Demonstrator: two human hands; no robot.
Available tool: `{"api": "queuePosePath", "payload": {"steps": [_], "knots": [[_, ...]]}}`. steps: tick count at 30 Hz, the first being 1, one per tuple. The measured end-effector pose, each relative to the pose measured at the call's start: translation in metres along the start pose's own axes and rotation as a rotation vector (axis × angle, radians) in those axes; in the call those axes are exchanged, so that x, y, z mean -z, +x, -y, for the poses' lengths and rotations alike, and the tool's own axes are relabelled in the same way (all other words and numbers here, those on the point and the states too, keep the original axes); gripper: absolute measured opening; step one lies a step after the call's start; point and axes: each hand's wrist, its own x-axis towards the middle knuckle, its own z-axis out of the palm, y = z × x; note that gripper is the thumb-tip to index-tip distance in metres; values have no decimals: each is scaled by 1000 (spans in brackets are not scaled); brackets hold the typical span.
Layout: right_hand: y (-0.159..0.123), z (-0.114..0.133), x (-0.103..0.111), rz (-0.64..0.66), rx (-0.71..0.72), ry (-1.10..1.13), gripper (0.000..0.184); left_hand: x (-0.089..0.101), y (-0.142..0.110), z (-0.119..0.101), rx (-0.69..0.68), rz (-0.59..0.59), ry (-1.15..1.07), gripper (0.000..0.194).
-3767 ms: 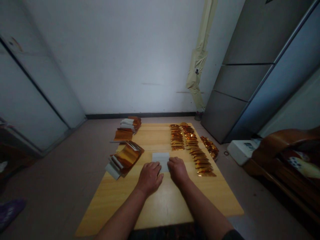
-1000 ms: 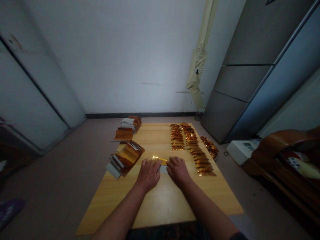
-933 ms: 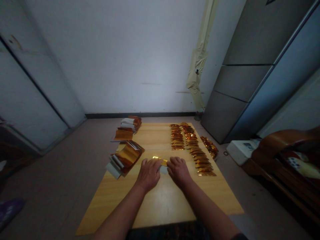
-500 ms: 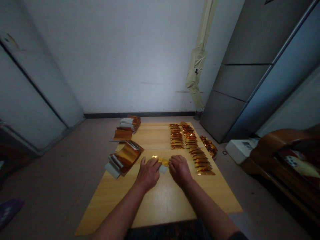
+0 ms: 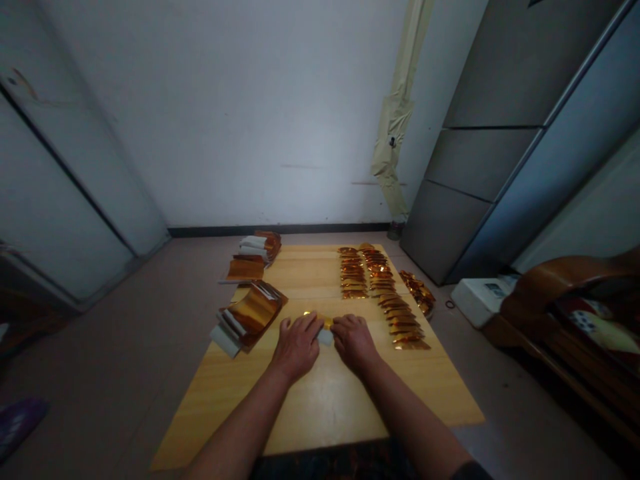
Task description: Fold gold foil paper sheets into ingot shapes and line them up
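Observation:
A small sheet of gold foil paper (image 5: 327, 322) with a pale underside lies on the table between my hands, partly hidden by the fingers. My left hand (image 5: 299, 343) presses its fingers together over the sheet's left part, thumb out to the side. On the right end, the curled fingers of my right hand (image 5: 354, 340) grip the paper. To the left of my hands rests a fanned stack of gold foil sheets (image 5: 256, 313). Folded gold foil pieces (image 5: 400, 320) stand in overlapping rows on the right.
The wooden table (image 5: 325, 413) faces a white wall. More foil sheets (image 5: 246, 268) lie at its far left edge. A container of shiny folded pieces (image 5: 418, 293) sits beyond the right edge. A grey fridge (image 5: 475, 160) and a wooden seat (image 5: 565, 293) stand to the right.
My right hand has moved slightly left, closer to my left hand, and less of the gold foil paper shows between them. The stacks and rows are unchanged.

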Motion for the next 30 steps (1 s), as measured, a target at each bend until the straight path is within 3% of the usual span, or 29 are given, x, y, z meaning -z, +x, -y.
{"api": "queuePosePath", "payload": {"steps": [12,20,30], "knots": [[-4,-7,-3,-134,45,228,27,6,2,-1,47,95,-48,47],[-2,-9,1,-45,58,191,22,4,3,1,60,92,-44,43],[1,-15,-8,-34,-1,206,21,3,2,2,42,71,-34,42]]}}
